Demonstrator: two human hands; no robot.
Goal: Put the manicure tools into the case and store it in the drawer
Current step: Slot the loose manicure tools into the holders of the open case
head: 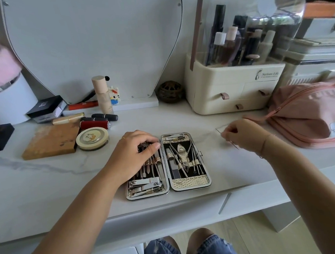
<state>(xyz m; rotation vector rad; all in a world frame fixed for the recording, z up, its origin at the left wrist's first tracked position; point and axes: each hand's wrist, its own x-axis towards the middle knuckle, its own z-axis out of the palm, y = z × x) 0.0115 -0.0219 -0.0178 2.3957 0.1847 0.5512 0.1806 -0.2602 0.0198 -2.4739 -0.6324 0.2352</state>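
While the left hand (137, 149) lies flat, fingers loose, on the open case (165, 164) mid-frame, the right hand (241, 134) pinches a thin tool (219, 131) over the desk (47, 186).

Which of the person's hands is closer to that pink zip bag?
The right hand, pinching a thin tool just beside the pink bag. The left hand rests on the open case, farther away.

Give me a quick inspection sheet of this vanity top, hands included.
Surface: white marble-look tabletop, no spills seen.
Job's things: gold manicure case lies open, most slots filled; thin metal tool still outside.
Clutter: lipsticks, round tin, brown palette left; pink zip pouch, cream cosmetics organiser right.
Hands: left hand rests on case's left half; right hand pinches the tool.
Cables: nothing seen.
Surroundings: drawer front shut.
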